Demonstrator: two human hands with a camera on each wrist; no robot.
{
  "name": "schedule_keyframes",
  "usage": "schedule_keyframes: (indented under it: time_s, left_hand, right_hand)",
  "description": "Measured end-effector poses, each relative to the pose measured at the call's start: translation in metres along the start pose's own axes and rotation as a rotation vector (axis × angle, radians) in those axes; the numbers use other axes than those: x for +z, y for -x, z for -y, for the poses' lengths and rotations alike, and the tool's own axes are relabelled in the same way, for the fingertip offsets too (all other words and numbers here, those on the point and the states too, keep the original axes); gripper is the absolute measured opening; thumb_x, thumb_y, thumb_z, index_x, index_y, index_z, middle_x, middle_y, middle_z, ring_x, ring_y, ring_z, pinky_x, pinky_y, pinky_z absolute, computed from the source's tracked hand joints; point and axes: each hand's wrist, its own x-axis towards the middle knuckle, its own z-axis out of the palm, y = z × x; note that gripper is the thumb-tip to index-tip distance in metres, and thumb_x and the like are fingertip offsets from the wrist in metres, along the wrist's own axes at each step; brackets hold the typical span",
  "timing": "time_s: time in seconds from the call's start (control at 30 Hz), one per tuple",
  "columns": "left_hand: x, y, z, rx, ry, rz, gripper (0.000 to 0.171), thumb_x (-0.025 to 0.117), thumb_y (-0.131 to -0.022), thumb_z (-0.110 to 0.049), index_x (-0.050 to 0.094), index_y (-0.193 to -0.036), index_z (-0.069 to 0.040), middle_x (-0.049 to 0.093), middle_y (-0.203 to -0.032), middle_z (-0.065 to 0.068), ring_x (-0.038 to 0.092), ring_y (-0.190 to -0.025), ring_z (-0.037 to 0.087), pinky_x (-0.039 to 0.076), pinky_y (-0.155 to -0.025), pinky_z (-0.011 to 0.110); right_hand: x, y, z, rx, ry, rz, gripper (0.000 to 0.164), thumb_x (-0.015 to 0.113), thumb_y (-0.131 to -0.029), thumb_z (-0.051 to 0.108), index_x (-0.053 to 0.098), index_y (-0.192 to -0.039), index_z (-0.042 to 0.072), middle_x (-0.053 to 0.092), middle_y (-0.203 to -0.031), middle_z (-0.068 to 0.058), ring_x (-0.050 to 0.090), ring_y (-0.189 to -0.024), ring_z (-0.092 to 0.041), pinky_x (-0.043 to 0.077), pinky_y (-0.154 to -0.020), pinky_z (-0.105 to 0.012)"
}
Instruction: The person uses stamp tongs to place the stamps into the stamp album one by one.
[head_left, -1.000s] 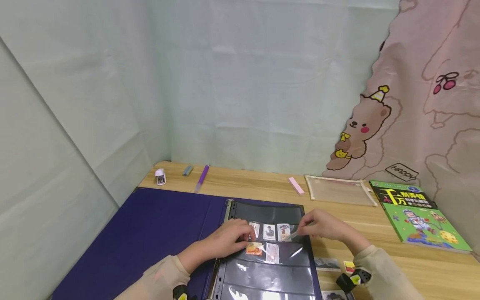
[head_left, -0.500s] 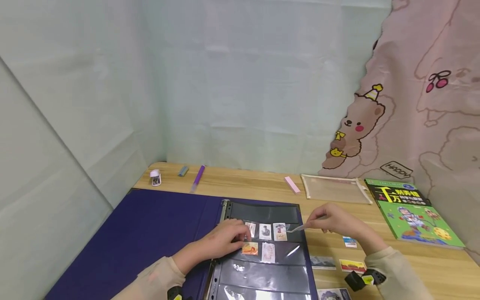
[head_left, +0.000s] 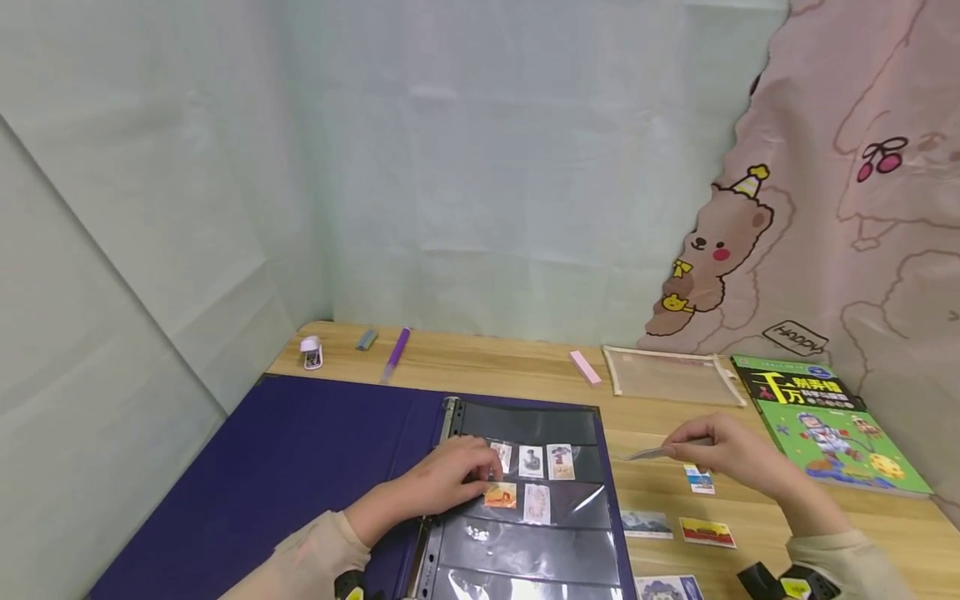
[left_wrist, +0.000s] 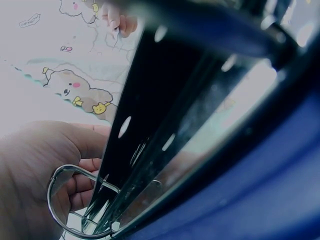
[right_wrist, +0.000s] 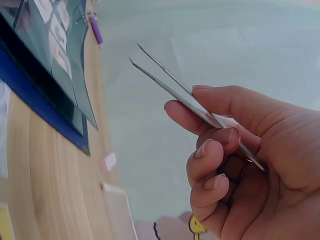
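My right hand (head_left: pixel 723 450) holds metal tweezers (head_left: pixel 652 452) over the table, right of the stamp album. Nothing sits between the two parted tips of the tweezers (right_wrist: pixel 172 92) in the right wrist view. My left hand (head_left: pixel 450 479) rests on the black pocket page (head_left: pixel 532 546), fingertips beside an orange stamp (head_left: pixel 500 495). A pale stamp (head_left: pixel 537 503) shares that row; above are a partly covered reddish stamp (head_left: pixel 502 456), a grey figure stamp (head_left: pixel 531 462) and a colourful stamp (head_left: pixel 560 462). A metal binder ring (left_wrist: pixel 52 200) stands beside the left hand in its wrist view.
Loose stamps lie right of the album: a blue-white one (head_left: pixel 700 479), a grey landscape (head_left: pixel 647 525), a red-yellow one (head_left: pixel 707 532) and a larger one (head_left: pixel 667 588). Behind are a mesh pouch (head_left: pixel 671 377), pink strip (head_left: pixel 585 367), purple pen (head_left: pixel 397 353) and green book (head_left: pixel 832 425).
My right hand has drawn the tweezers off the colourful stamp and moved right, past the page edge; that stamp stays in its pocket. The left hand keeps its place on the page.
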Motion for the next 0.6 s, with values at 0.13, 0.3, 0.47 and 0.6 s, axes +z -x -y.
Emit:
schedule_keyframes:
  time_s: [0.13,0.3,0.47,0.6]
  left_hand:
    - [0.0,0.0,0.0,-0.008,0.004,0.007,0.012,0.063,-0.083,-0.018,0.06,-0.091,-0.027,0.051,-0.077,-0.013,0.043,-0.072,0.003,0.033,-0.069,0.018]
    - [0.0,0.0,0.0,-0.013,0.008,0.008,0.012,0.062,-0.083,-0.018,0.059,-0.09,-0.027,0.049,-0.077,-0.015,0.043,-0.072,0.003,0.033,-0.07,0.019]
    - [0.0,0.0,-0.001,-0.019,0.009,0.009,0.012,0.062,-0.083,-0.017,0.059,-0.09,-0.027,0.048,-0.077,-0.015,0.042,-0.072,0.004,0.032,-0.071,0.019]
    - [0.0,0.0,-0.001,-0.02,0.003,0.007,0.012,0.062,-0.083,-0.017,0.059,-0.09,-0.027,0.048,-0.076,-0.015,0.042,-0.072,0.003,0.032,-0.071,0.02]
  right_hand:
    - [-0.007,0.013,-0.009,-0.007,-0.051,-0.007,0.019,0.052,-0.09,0.016,0.066,-0.095,0.002,0.05,-0.06,0.012,0.034,-0.043,-0.006,0.033,-0.038,-0.025]
    - [-0.013,0.029,-0.021,0.015,-0.062,-0.029,0.02,0.051,-0.091,0.015,0.064,-0.095,0.001,0.046,-0.055,-0.002,0.032,-0.042,-0.012,0.031,-0.035,-0.025]
    - [-0.016,0.043,-0.032,0.044,-0.047,-0.073,0.02,0.05,-0.091,0.014,0.064,-0.097,0.001,0.045,-0.058,0.005,0.036,-0.046,-0.012,0.033,-0.038,-0.027]
    - [-0.018,0.052,-0.042,0.067,-0.035,-0.102,0.019,0.05,-0.091,0.014,0.064,-0.096,0.001,0.041,-0.058,0.009,0.039,-0.049,-0.015,0.035,-0.044,-0.028]
